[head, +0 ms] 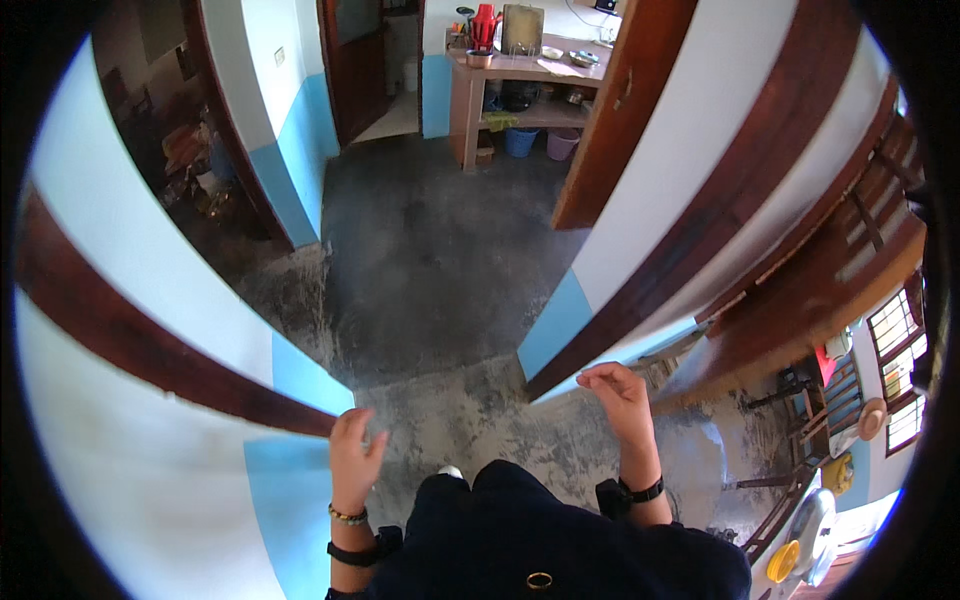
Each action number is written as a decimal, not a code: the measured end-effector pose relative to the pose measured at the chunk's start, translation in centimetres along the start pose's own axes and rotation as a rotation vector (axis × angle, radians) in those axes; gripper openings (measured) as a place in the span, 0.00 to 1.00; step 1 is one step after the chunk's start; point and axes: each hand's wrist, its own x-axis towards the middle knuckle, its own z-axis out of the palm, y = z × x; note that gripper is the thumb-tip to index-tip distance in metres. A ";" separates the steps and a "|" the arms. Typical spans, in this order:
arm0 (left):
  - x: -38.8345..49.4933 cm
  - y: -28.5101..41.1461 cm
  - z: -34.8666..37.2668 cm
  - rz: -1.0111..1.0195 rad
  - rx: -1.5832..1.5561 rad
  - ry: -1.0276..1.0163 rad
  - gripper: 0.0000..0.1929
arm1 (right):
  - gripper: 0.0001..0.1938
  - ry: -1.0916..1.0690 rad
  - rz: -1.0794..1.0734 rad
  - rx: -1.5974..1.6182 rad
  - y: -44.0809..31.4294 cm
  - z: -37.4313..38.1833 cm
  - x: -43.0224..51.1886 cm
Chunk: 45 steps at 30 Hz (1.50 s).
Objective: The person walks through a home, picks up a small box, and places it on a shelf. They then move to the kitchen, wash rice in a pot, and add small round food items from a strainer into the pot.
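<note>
My left hand [356, 455] is raised at the left, fingers bent and thumb apart, with nothing in it. It is nearest to the dark wooden door frame [225, 377]; whether it touches the wood I cannot tell. My right hand [619, 394] is held up in front of the right door frame [645, 281], its fingers curled towards the thumb. No object shows in that hand. Both wrists wear black straps, and a beaded bracelet [347, 514] sits on the left one. Between the hands lies the doorway's worn concrete floor [442, 397].
Beyond the doorway, a counter [491, 71] holds a red container [484, 28], bowls and a board. A blue basket [520, 141] and a purple basket [562, 143] stand below. A wooden door [626, 105] stands ajar at right. Wooden furniture [814, 420] is at far right.
</note>
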 end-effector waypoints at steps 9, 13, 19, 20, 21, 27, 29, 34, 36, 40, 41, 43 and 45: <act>26.3 -3.1 7.0 0.117 0.092 -0.187 0.25 | 0.06 -0.010 0.047 0.018 4.4 4.6 22.3; 35.2 -5.7 7.3 -0.066 0.053 -0.188 0.25 | 0.05 -0.049 0.046 0.038 3.8 7.3 35.9; 47.2 -11.6 7.6 -0.223 -0.008 -0.140 0.23 | 0.06 -0.196 -0.031 0.145 3.9 11.6 52.6; 48.9 -12.6 8.2 -0.291 -0.080 -0.113 0.23 | 0.06 -0.205 -0.053 0.163 4.3 11.9 54.8; 51.1 -13.7 8.9 -0.387 -0.159 -0.108 0.23 | 0.06 -0.179 -0.049 0.150 4.7 12.0 56.9; 68.7 -18.8 13.0 -0.334 -0.290 -0.181 0.22 | 0.04 0.114 -0.005 -0.096 6.2 10.0 69.3; 75.8 -19.1 14.7 -0.235 -0.286 -0.204 0.21 | 0.03 0.255 0.044 -0.034 5.8 9.3 72.9; 93.3 -16.3 21.5 -0.071 -0.417 -0.420 0.19 | 0.03 0.447 -0.031 -0.139 5.4 5.8 79.8; 98.6 -14.1 24.7 -0.005 -0.415 -0.505 0.19 | 0.03 0.549 0.078 -0.075 6.1 4.1 81.7; 106.8 -9.9 31.4 0.008 -0.489 -0.630 0.19 | 0.07 0.685 0.125 -0.092 9.0 -0.6 85.6; 108.9 -9.4 33.0 0.017 -0.499 -0.632 0.19 | 0.07 0.689 0.127 -0.086 9.8 -2.3 87.3; 111.7 -8.7 36.0 -0.028 -0.537 -0.661 0.19 | 0.07 0.656 0.061 -0.062 11.2 -5.4 90.9; 113.9 -8.3 37.9 -0.058 -0.457 -0.656 0.18 | 0.07 0.699 0.124 -0.029 11.8 -7.7 95.1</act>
